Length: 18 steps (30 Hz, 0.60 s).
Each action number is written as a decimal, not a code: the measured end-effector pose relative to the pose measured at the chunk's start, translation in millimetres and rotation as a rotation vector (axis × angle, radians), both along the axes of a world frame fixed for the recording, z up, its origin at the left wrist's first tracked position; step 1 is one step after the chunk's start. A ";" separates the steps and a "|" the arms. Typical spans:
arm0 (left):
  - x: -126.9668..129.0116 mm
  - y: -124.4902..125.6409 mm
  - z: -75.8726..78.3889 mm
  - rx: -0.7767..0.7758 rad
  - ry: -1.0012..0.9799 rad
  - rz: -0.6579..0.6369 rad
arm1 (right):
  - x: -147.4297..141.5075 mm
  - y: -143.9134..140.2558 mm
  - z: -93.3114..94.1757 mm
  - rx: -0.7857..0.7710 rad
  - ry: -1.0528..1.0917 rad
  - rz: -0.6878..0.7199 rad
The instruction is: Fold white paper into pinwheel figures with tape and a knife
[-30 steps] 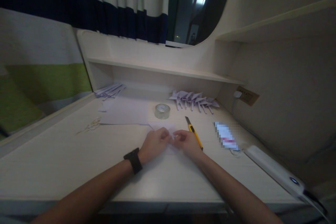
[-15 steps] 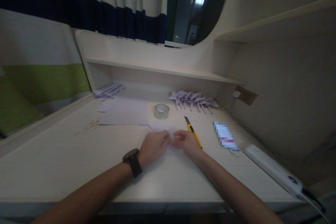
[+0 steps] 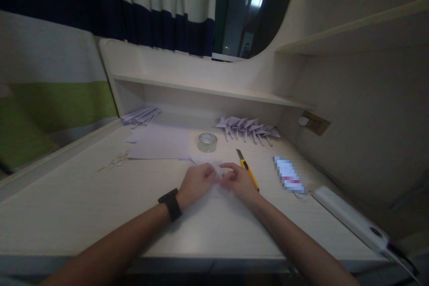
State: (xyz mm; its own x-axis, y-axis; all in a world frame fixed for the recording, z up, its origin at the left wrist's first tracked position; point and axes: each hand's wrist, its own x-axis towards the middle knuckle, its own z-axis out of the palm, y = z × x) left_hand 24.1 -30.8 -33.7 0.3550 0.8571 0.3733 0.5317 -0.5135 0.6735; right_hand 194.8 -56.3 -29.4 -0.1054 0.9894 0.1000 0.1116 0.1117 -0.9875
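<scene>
Between my two hands is a piece of folded white paper (image 3: 206, 160), partly hidden behind the fingers. My left hand (image 3: 197, 182), with a dark watch (image 3: 170, 203) on its wrist, is closed on the paper's near left side. My right hand (image 3: 239, 182) pinches at its right side, the index finger bent over the top. Just right of that hand lies a yellow box cutter (image 3: 248, 170), blade out and pointing away. A roll of clear tape (image 3: 207, 142) rests beyond the paper.
White paper sheets (image 3: 161, 140) lie at back left beside rolled paper sticks (image 3: 142, 116). Thin string-like pieces (image 3: 114, 161) are nearer. Several paper pinwheels (image 3: 248, 128) line the back right. A phone (image 3: 288, 175) and a white power strip (image 3: 350, 216) sit on the right, under a shelf (image 3: 362, 24).
My right index finger has lifted and stretched a little over the paper. The left hand stays nearly in place. The whole view has shifted slightly.
</scene>
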 end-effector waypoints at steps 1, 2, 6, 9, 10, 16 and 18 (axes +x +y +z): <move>0.0 3.4 -2.2 -0.045 -0.046 0.021 | 0.8 0.3 -0.9 0.016 -0.034 -0.014; -0.1 6.8 -4.5 -0.104 -0.099 0.042 | 1.6 0.6 -2.0 0.038 -0.076 -0.033; -3.1 15.4 -7.6 -0.320 -0.261 0.089 | 3.7 -0.2 -4.4 0.172 -0.321 -0.138; -8.2 14.2 0.4 -0.165 -0.204 0.152 | 3.1 -3.5 -1.9 0.268 -0.506 -0.260; -9.8 12.9 3.9 -0.062 -0.160 0.163 | 2.7 -4.7 -0.6 0.292 -0.561 -0.303; -9.3 7.0 9.1 0.131 -0.086 -0.165 | 0.2 -8.4 4.6 0.384 -0.649 -0.446; -8.0 7.1 7.3 0.021 -0.272 -0.150 | 0.5 -8.3 5.4 0.366 -0.605 -0.474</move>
